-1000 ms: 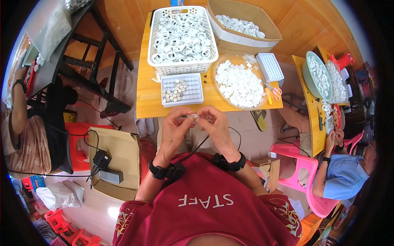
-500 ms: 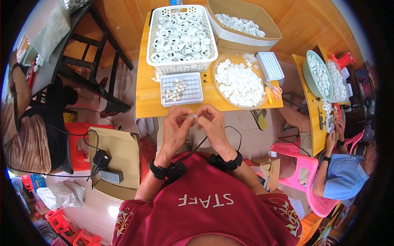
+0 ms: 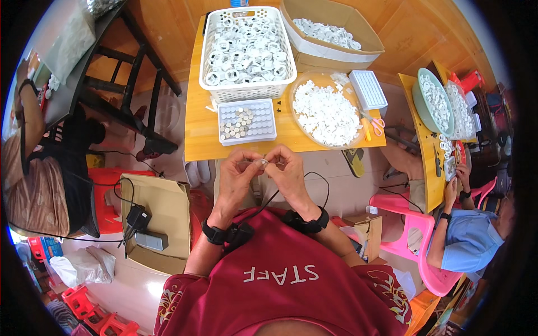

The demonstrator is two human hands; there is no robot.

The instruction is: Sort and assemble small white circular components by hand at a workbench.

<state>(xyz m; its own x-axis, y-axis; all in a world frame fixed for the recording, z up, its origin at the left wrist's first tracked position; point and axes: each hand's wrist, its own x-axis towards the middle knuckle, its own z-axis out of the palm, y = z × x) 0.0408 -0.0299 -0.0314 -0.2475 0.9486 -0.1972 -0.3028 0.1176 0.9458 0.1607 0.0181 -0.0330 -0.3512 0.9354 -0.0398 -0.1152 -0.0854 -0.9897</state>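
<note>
Head view shows the left hand [image 3: 235, 172] and right hand [image 3: 288, 172] pinching a small whitish part [image 3: 264, 162] near frame center.

Whitish small piece [image 3: 263, 162], dial centre. White perforated basket [image 3: 252, 89], yellow wood-grained tabletop [image 3: 204, 131], 12 o'clock. Pale green bowl [image 3: 418, 98], 2. Pink chair [image 3: 426, 232], 4. Maroon shirt [image 3: 286, 252], gold-and-white floral sleeves [image 3: 394, 291], 6. Brown carton [image 3: 171, 213], 8.

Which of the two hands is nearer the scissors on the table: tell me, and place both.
Right. The right hand is left of the scissors and lower in the picture; the left hand is farther left, beyond the right hand.
</note>
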